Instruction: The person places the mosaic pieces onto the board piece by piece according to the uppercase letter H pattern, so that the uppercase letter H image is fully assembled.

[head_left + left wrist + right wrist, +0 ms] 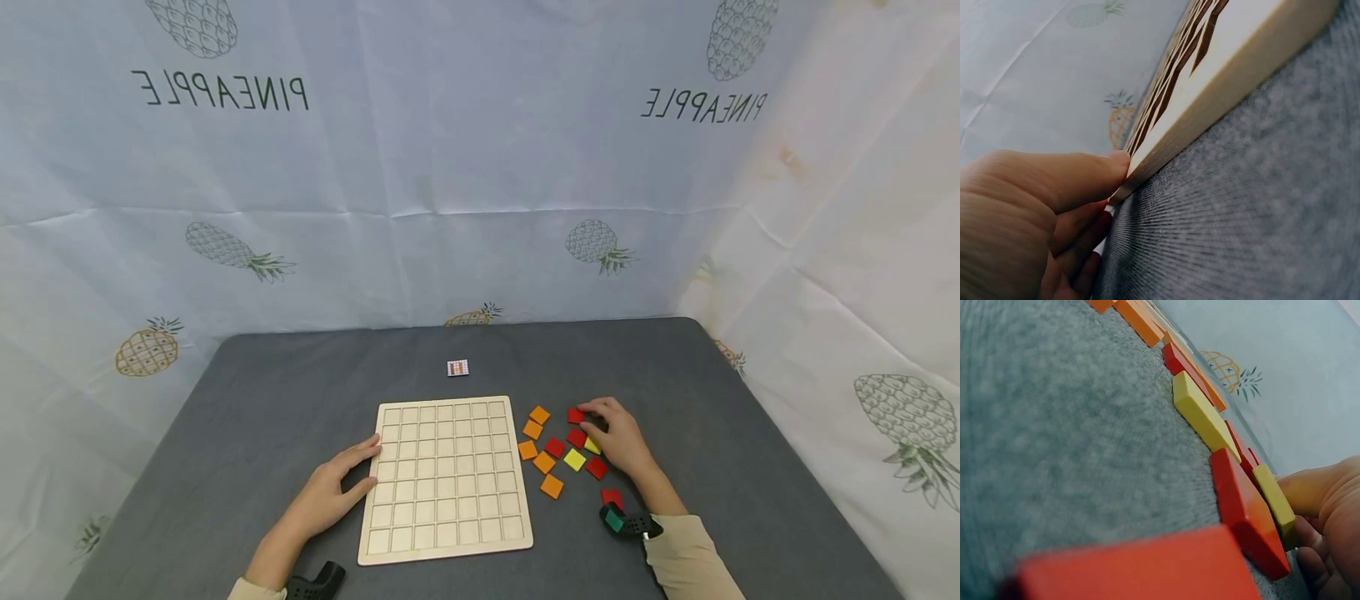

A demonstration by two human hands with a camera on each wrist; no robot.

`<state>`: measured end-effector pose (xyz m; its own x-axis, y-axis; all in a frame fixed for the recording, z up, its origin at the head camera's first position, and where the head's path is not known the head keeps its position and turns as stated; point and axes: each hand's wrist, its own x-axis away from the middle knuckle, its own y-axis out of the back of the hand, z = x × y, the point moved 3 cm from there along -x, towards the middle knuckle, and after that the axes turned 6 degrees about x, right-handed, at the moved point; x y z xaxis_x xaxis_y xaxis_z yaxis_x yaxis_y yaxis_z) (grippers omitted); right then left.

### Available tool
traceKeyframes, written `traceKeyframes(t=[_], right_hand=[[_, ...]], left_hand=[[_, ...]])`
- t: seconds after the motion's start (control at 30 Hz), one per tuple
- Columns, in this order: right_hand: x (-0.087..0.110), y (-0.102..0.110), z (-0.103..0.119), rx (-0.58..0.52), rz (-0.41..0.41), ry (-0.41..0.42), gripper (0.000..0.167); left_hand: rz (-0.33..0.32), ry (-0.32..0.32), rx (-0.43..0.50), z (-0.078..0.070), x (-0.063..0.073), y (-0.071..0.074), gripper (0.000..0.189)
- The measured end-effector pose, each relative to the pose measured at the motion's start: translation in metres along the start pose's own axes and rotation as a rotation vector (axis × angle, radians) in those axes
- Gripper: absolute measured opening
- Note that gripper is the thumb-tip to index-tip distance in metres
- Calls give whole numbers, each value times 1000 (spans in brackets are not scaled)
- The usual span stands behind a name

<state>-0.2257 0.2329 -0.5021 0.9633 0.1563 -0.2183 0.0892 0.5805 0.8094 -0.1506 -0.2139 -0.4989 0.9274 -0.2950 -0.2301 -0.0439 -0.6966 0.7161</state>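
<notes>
A pale wooden grid board [446, 479] with all its cells bare lies flat on the grey table [225, 417]. My left hand [341, 483] lies beside it with straight fingers touching its left edge. In the left wrist view the thumb [1072, 175] presses the board's corner [1222, 81]. To the right of the board lie several loose square tiles: orange [551, 486], red [596, 468] and yellow [574, 459]. My right hand [618, 433] rests over them, fingertips on a red tile [575, 415]. In the right wrist view the thumb [1316, 487] sits beside a yellow tile [1275, 500] and a red one [1244, 509].
A small patterned card [457, 367] lies behind the board. A pineapple-print cloth [480, 167] walls the table at the back and right. Black wrist cameras [630, 523] sit on both forearms. Bare grey surface spreads left of the board and at the far right.
</notes>
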Motion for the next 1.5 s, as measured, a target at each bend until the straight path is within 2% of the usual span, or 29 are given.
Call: traceKeyframes(t=[0.47, 0.7, 0.83, 1.0, 1.17, 1.5], right_hand=[[6, 1, -2, 2, -87, 14, 26], [5, 4, 5, 20, -82, 19, 27], [6, 8, 19, -2, -61, 37, 28], [8, 9, 43, -59, -49, 106, 27], [8, 2, 62, -114, -26, 176, 27], [-5, -19, 102, -188, 35, 242, 25]], left_hand=[[-6, -8, 1, 1, 1, -1, 47], [-14, -14, 6, 1, 2, -2, 47], [-15, -15, 8, 1, 2, -3, 47], [-13, -14, 15, 1, 1, -4, 47], [-13, -11, 18, 1, 1, -3, 47], [-23, -2, 9, 3, 2, 0, 47]])
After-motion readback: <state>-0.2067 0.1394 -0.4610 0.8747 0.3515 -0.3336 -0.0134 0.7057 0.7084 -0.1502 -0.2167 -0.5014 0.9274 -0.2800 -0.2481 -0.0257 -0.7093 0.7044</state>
